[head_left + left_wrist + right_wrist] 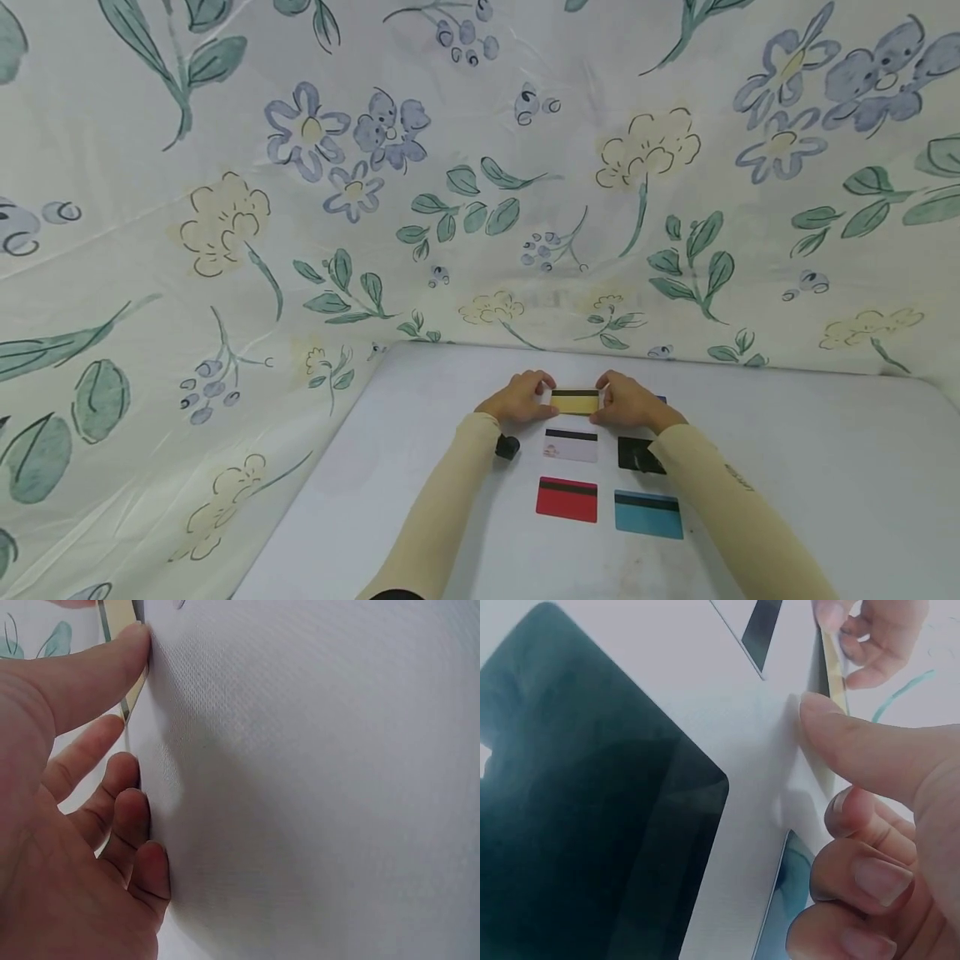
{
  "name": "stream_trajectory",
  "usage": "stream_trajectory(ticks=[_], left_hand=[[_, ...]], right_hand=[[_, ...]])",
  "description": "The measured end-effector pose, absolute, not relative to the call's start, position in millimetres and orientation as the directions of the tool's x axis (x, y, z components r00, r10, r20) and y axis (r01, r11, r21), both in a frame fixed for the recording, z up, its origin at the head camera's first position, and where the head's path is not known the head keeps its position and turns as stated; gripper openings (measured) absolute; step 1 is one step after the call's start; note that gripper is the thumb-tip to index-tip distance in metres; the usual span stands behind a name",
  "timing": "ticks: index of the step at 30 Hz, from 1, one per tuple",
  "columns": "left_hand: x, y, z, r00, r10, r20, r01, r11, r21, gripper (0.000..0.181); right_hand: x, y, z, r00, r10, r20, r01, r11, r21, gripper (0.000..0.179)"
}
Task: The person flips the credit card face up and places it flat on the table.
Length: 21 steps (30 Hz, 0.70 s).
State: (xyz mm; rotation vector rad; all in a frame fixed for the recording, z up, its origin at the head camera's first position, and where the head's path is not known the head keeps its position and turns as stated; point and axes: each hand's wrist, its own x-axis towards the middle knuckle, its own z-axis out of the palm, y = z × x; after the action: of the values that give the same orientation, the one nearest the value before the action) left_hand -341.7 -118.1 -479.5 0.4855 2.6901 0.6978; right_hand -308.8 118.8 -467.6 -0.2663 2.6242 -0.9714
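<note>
A yellow bank card (pixel 575 402) with a dark magnetic stripe is at the far end of the white table, farthest in the left column of cards. My left hand (pixel 521 398) pinches its left end between thumb and index finger; the other fingertips rest at the tabletop in the left wrist view. At the right end, my right hand (pixel 628 402) holds the card with thumb and index finger, remaining fingers curled. In the right wrist view the yellow card (pixel 835 671) stretches between both hands. Mostly hidden behind my right hand lies a blue card (pixel 662 399).
Nearer me lie a white card (pixel 570 447), a red card (pixel 567 502) and a light blue card (pixel 648 518). My right sleeve partly covers a black card (pixel 636 456). Floral cloth (pixel 465 267) hangs behind and left of the white table (pixel 810 483).
</note>
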Motion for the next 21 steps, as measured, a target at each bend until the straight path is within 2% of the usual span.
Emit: stream_trajectory(ticks=[7, 21], left_hand=[[-338.2, -117.2, -472.4, -0.882, 0.415, -0.223, 0.255, 0.819, 0.515, 0.047], [-336.7, -112.7, -467.2, -0.856, 0.476, -0.200, 0.334, 0.806, 0.489, 0.061]], right_hand=[[-307.7, 121.2, -465.6, -0.928, -0.289, -0.235, -0.055, 0.731, -0.680, 0.060], [-312.0, 124.6, -463.9, -0.919, -0.338, -0.202, -0.101, 0.697, -0.710, 0.059]])
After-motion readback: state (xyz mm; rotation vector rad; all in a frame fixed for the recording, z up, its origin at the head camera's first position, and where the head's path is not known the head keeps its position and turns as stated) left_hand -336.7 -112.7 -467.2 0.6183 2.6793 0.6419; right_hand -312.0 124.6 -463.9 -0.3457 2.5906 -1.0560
